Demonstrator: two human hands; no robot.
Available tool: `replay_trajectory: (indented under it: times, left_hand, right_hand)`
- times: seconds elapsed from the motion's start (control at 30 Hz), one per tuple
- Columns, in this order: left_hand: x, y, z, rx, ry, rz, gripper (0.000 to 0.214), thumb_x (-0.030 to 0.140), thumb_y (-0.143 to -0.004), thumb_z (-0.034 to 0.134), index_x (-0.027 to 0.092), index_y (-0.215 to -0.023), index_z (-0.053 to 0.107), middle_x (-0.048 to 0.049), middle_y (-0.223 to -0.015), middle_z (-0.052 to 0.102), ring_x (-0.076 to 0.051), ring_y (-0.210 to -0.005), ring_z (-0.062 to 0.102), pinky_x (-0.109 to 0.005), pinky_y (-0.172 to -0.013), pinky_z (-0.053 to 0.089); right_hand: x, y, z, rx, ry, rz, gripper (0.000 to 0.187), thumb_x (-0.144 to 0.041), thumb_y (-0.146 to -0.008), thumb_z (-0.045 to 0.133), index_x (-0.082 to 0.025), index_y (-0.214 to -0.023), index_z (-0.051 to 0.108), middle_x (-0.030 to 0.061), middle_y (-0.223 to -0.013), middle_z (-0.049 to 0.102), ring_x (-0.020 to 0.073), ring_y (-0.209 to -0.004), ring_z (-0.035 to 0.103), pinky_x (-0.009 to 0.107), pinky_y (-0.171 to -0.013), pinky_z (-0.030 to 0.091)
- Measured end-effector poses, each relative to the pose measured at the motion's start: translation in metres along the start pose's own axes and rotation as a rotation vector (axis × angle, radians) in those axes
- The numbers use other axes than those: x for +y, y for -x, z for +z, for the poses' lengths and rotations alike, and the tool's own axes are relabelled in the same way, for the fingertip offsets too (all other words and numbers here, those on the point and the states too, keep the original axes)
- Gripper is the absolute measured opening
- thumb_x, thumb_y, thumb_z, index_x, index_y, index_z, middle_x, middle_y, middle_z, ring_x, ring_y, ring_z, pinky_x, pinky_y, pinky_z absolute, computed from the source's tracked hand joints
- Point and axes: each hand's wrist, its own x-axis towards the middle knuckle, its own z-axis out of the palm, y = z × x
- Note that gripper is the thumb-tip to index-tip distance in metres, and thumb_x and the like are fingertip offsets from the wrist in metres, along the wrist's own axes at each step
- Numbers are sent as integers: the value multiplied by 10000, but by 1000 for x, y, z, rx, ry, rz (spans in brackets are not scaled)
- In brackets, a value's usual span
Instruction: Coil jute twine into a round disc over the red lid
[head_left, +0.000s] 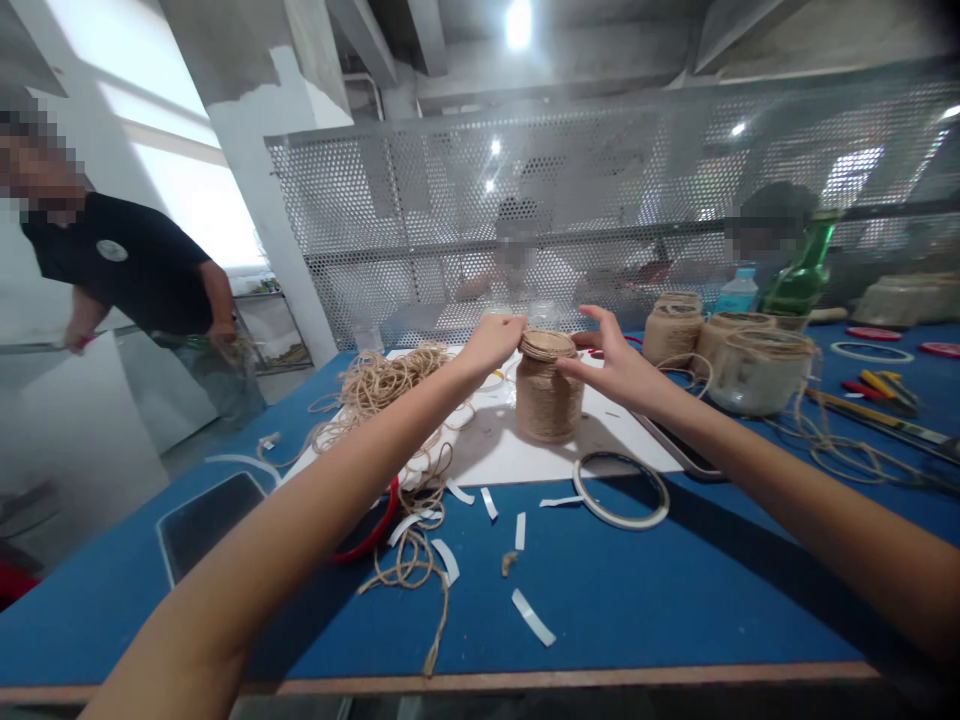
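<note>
A jar wrapped in brown twine point(550, 405) stands upright on a white sheet point(487, 450), with thicker coils around its neck. My left hand point(491, 343) is closed at the left side of the neck, its fingertips pressed together; whatever they pinch is hidden. On the right, my right hand point(616, 368) is open, thumb and fingers spread around the neck. Its thumb tip is at the jar's shoulder; whether it presses there I cannot tell. A loose heap of twine point(394, 380) lies left of the jar, with strands trailing toward the table's front.
A tape roll point(621, 490) and white tape scraps point(534, 617) lie on the blue table point(637, 610). At right are a half-wrapped glass jar point(757, 380), a green bottle point(802, 270) and cutters point(889, 390). A perforated metal screen point(420, 220) stands behind; a person point(142, 260) is at left.
</note>
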Motion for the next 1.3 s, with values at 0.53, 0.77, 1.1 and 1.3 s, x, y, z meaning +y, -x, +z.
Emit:
replay_trajectory:
  times: [0.53,0.77,1.1,1.3]
  left_hand:
    - [0,18,1,-135,-516,243,422,483,-840,327,162,-986,558,-91,-937,624,-229,-857,549,-345,-779,396]
    - [-5,14,10,-92,-494,454,474,406,-888,248,94,-1180,452,-150,-1233,487,-232,-1135,437,-361,-960,303]
    - [-10,14,23,-164,-462,522,363,306,-888,295,133,-1156,471,-110,-1219,510,-203,-1119,453,-349,-967,308]
    - [-13,16,28,-109,-464,544,344,291,-883,301,120,-1088,519,-110,-1151,555,-199,-1077,482,-338,-956,317]
  right_hand:
    - [2,4,-8,-8,179,-83,630,-503,-769,484,-209,-1287,279,130,-1185,520,263,-1078,499,449,-887,384]
    - [4,10,-3,-46,485,-326,572,-474,-850,341,-199,-1343,247,105,-1364,349,253,-1258,302,470,-1003,255]
    - [5,19,1,-82,442,-311,543,-447,-863,335,-243,-1352,216,72,-1382,331,243,-1257,312,453,-995,275]
    - [8,18,3,-80,419,-346,554,-421,-866,340,-214,-1359,199,97,-1378,329,237,-1261,303,443,-1002,271]
